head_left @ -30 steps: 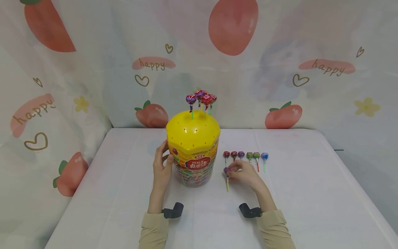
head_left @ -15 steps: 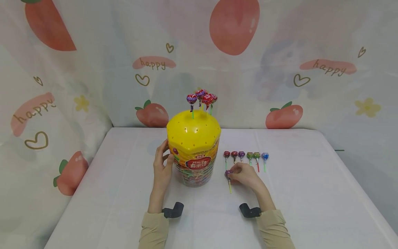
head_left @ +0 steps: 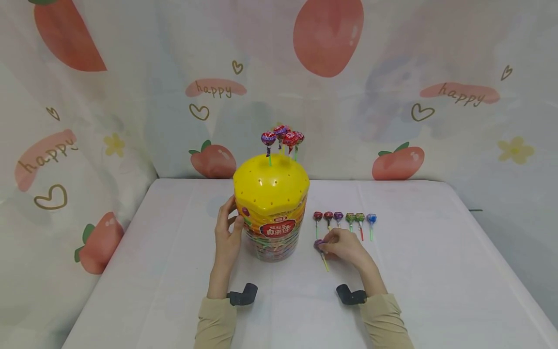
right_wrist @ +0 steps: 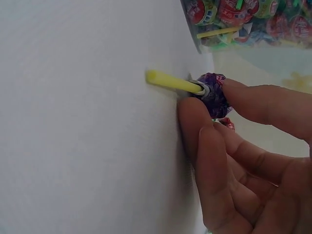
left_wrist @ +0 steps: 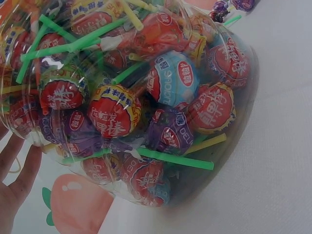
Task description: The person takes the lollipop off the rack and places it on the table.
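Observation:
My right hand (head_left: 346, 245) pinches a purple-wrapped lollipop (right_wrist: 214, 95) by its candy head between thumb and fingers. Its yellow stick (right_wrist: 173, 83) points away from the palm in the right wrist view, just over the white tablecloth. My left hand (head_left: 228, 237) rests against the left side of a large candy tub (head_left: 279, 232), thumb toward the front. The tub's clear lower wall shows many wrapped lollipops inside. On top sits a yellow lid (head_left: 270, 189) dotted with small holes, and several lollipops (head_left: 268, 139) stand upright in it toward the back.
Beyond my right hand, several lollipops lie in a row: red ones (head_left: 317, 216), a purple one (head_left: 338, 216), green ones (head_left: 359, 217) and a blue one (head_left: 371, 218). A printed cloth backdrop (head_left: 331, 121) hangs behind the table (head_left: 436, 271).
The lollipop in my right hand has turned, so its stick's tip swings to the right and slightly nearer me. My left hand and the tub stay in place.

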The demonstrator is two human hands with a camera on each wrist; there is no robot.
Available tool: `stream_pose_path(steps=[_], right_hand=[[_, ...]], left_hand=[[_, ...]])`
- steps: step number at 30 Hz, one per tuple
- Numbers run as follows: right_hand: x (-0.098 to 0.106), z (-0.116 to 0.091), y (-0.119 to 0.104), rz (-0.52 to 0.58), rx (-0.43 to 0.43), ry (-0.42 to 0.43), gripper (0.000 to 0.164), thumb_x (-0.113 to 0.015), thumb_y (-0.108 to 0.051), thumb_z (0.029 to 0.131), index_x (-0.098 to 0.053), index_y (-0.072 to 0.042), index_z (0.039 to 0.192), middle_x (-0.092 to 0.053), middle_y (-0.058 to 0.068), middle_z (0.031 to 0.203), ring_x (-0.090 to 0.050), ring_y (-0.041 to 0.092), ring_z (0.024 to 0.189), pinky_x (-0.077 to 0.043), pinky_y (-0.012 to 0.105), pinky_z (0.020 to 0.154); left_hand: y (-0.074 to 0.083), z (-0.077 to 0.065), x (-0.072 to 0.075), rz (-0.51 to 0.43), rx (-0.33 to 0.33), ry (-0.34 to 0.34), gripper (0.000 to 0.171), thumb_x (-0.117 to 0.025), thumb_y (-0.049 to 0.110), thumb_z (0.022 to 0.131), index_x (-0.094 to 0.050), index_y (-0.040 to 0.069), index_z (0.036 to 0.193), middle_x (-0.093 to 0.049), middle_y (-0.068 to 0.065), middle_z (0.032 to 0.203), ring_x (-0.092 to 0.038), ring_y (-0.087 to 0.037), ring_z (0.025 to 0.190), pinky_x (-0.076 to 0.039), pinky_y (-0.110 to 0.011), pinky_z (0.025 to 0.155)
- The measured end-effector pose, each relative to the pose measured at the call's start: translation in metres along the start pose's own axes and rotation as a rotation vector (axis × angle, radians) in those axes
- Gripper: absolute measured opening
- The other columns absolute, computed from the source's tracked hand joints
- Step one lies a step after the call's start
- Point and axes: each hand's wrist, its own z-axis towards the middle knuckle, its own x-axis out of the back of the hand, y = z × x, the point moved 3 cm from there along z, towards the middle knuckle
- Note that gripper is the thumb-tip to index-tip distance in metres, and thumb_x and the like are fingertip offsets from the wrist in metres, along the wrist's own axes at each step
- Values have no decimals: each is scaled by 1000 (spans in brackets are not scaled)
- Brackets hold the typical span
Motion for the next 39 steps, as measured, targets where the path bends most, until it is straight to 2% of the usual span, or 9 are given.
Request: stream_pose_path(steps=[5, 10, 21, 25, 32, 36, 39], right_hand=[[2, -2, -1, 7, -2, -11, 22, -71, -15, 84, -64, 1, 98, -69, 8, 77, -68, 14, 63, -54, 28, 64], [2, -3, -1, -7, 2, -28, 21, -71, -15, 84, -64, 1, 95, -70, 7, 76, -68, 14, 61, -51, 27, 62], [0, -7, -6, -59, -23, -74, 18, -71, -18, 84, -63, -4, 77, -69, 5, 64, -65, 14, 59, -46, 25, 61], [4, -11, -9, -72, -19, -52, 19, -70, -20, 85, -62, -4, 78, -68, 5, 68, -65, 14, 60, -45, 26, 61], [15, -20, -24, -88, 60, 14, 21, -68, -25, 88, -62, -5, 84, -64, 7, 77, -64, 15, 63, -49, 26, 61], [22, -29, -37, -86, 141, 53, 25, -69, -28, 87, -63, -5, 89, -65, 8, 80, -65, 19, 66, -47, 27, 62], [26, -36, -47, -84, 183, 92, 23, -69, -27, 88, -64, -5, 92, -66, 7, 80, -65, 20, 68, -45, 27, 63]], left_hand=[[1, 0, 0, 5, 7, -2, 51, -51, 26, 99, -40, 2, 143, -49, -22, 135, -41, 3, 119, -38, -12, 97], [1, 0, 0, -3, 9, -5, 52, -51, 27, 99, -40, 3, 143, -49, -22, 135, -40, 6, 118, -38, -14, 98], [1, 0, 1, -11, 3, -3, 53, -51, 29, 99, -40, 3, 144, -49, -21, 135, -41, 3, 119, -38, -15, 98], [-1, 0, 0, -9, -1, -5, 53, -51, 30, 99, -40, 3, 143, -49, -21, 136, -41, 4, 119, -39, -15, 98], [-2, 0, 0, -12, -8, -5, 53, -51, 29, 99, -40, 1, 143, -48, -22, 136, -40, 9, 118, -39, -13, 97], [-3, 0, 0, -13, 0, -4, 55, -51, 31, 98, -40, 2, 143, -48, -21, 137, -41, 4, 119, -39, -13, 97], [-5, 0, 0, -7, -1, -2, 54, -51, 30, 99, -40, 3, 144, -48, -21, 137, -44, -6, 121, -38, -14, 97]])
